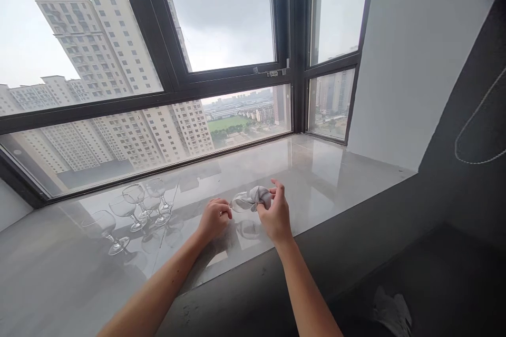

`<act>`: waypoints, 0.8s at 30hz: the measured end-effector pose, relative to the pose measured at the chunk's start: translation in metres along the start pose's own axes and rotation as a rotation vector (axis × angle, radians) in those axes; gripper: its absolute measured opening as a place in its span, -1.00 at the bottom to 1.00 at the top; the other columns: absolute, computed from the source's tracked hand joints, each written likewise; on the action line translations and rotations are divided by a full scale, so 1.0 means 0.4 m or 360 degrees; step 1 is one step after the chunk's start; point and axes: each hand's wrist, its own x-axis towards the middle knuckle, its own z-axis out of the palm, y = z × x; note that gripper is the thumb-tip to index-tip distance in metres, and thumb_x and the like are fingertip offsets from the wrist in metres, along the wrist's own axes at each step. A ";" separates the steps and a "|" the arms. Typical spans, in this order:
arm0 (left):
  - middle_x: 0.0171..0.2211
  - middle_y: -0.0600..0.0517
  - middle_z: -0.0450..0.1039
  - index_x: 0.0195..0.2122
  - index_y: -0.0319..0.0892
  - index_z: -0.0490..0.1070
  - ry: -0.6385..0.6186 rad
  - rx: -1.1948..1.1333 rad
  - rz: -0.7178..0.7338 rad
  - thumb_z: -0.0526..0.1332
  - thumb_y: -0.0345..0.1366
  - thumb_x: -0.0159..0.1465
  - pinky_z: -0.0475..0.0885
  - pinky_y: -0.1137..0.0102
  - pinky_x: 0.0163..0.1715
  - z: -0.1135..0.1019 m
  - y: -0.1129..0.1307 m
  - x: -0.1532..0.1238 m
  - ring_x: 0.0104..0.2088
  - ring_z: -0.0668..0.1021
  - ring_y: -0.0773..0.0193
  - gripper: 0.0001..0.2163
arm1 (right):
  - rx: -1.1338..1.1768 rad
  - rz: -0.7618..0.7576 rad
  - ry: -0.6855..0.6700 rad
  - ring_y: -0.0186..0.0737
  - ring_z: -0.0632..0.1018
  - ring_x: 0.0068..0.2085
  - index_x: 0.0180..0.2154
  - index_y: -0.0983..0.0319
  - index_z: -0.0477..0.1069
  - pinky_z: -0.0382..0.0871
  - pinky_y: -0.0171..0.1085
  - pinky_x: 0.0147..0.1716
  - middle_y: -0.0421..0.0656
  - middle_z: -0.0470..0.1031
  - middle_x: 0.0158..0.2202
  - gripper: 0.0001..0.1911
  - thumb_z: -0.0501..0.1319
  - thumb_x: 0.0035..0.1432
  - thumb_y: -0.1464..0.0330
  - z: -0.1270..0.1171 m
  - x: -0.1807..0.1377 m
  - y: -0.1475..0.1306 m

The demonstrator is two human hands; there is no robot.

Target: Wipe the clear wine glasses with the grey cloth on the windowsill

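My left hand (214, 217) grips the stem end of a clear wine glass (240, 202) held sideways just above the glossy stone windowsill (316, 168). A grey cloth (261, 196) is stuffed into the bowl of that glass, and my right hand (275, 211) holds the cloth there with its fingers curled round it. The glass's reflection shows on the sill under my hands.
Several more clear stemmed glasses (136, 208) stand upright on the sill to the left of my hands. Behind the sill is a large dark-framed window (233, 81) facing tall buildings. A white wall (411, 63) closes the right end. A pale cloth (391, 310) lies below the sill.
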 end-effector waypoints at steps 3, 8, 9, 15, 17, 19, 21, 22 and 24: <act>-0.53 0.05 0.47 -0.69 -0.13 0.46 -0.0019 0.0020 0.0054 0.03 -0.60 -0.10 0.30 0.29 -0.09 -0.002 0.006 -0.003 -0.39 0.45 0.27 -0.72 | 0.0089 -0.0042 -0.0126 -0.18 0.49 -0.24 0.18 0.18 0.13 0.41 -0.22 -0.23 -0.15 0.43 -0.21 -0.37 0.15 0.03 0.41 -0.002 -0.001 -0.007; -0.54 0.05 0.46 -0.68 -0.13 0.48 -0.0034 -0.0021 0.0113 0.03 -0.62 -0.11 0.30 0.31 -0.16 -0.003 0.013 -0.005 -0.41 0.43 0.28 -0.70 | 0.0204 -0.0034 -0.0187 -0.20 0.51 -0.25 0.15 0.20 0.19 0.42 -0.26 -0.28 -0.17 0.47 -0.25 -0.41 0.16 0.04 0.39 -0.005 0.000 -0.009; -0.55 0.05 0.45 -0.68 -0.13 0.48 -0.0048 -0.0037 0.0114 0.03 -0.62 -0.11 0.30 0.32 -0.18 -0.003 0.014 -0.005 -0.41 0.43 0.28 -0.69 | 0.0213 -0.0028 -0.0176 -0.20 0.50 -0.24 0.14 0.20 0.20 0.42 -0.26 -0.27 -0.17 0.47 -0.25 -0.42 0.17 0.05 0.39 -0.003 0.001 -0.008; -0.53 0.05 0.45 -0.64 -0.13 0.51 -0.0105 -0.0115 0.0070 0.03 -0.63 -0.07 0.31 0.37 -0.24 -0.004 0.020 -0.003 -0.40 0.44 0.28 -0.68 | 0.0389 0.0044 0.0067 -0.18 0.49 -0.19 0.11 0.21 0.20 0.46 -0.23 -0.23 -0.12 0.45 -0.22 -0.45 0.21 0.06 0.36 0.011 0.001 0.000; -0.54 0.05 0.44 -0.64 -0.13 0.50 -0.0108 -0.0147 0.0077 0.02 -0.63 -0.08 0.30 0.37 -0.25 -0.006 0.024 -0.004 -0.40 0.44 0.28 -0.68 | 0.0420 0.0062 0.0190 -0.16 0.48 -0.15 0.11 0.20 0.20 0.46 -0.22 -0.20 -0.10 0.44 -0.19 -0.46 0.22 0.07 0.34 0.010 0.003 0.000; -0.57 0.06 0.40 -0.66 -0.14 0.49 -0.0146 -0.0214 0.0107 0.02 -0.63 -0.11 0.29 0.38 -0.26 -0.007 0.029 -0.006 -0.43 0.42 0.30 -0.68 | 0.0403 0.0055 0.0269 -0.14 0.48 -0.11 0.10 0.19 0.20 0.46 -0.20 -0.18 -0.08 0.44 -0.15 -0.47 0.23 0.08 0.32 0.007 0.004 -0.001; -0.59 0.06 0.37 -0.66 -0.15 0.49 -0.0198 -0.0316 0.0121 0.01 -0.62 -0.13 0.28 0.39 -0.29 -0.008 0.035 -0.007 -0.45 0.41 0.31 -0.69 | 0.0362 0.0028 0.0273 -0.14 0.48 -0.11 0.10 0.18 0.19 0.46 -0.19 -0.17 -0.06 0.43 -0.13 -0.48 0.22 0.10 0.31 0.003 0.006 -0.001; -0.59 0.06 0.37 -0.66 -0.15 0.50 -0.0211 -0.0371 0.0105 0.01 -0.61 -0.13 0.28 0.40 -0.31 -0.008 0.037 -0.007 -0.45 0.41 0.32 -0.69 | 0.0347 0.0015 0.0258 -0.14 0.48 -0.11 0.11 0.18 0.19 0.47 -0.19 -0.18 -0.06 0.43 -0.13 -0.48 0.22 0.10 0.31 0.000 0.006 -0.002; -0.56 0.04 0.40 -0.64 -0.16 0.51 -0.0186 -0.0455 0.0027 0.01 -0.59 -0.11 0.27 0.41 -0.35 -0.008 0.038 -0.006 -0.44 0.43 0.31 -0.69 | 0.0351 0.0007 0.0202 -0.14 0.48 -0.12 0.11 0.19 0.20 0.48 -0.20 -0.21 -0.05 0.42 -0.13 -0.47 0.22 0.09 0.32 -0.004 0.006 -0.006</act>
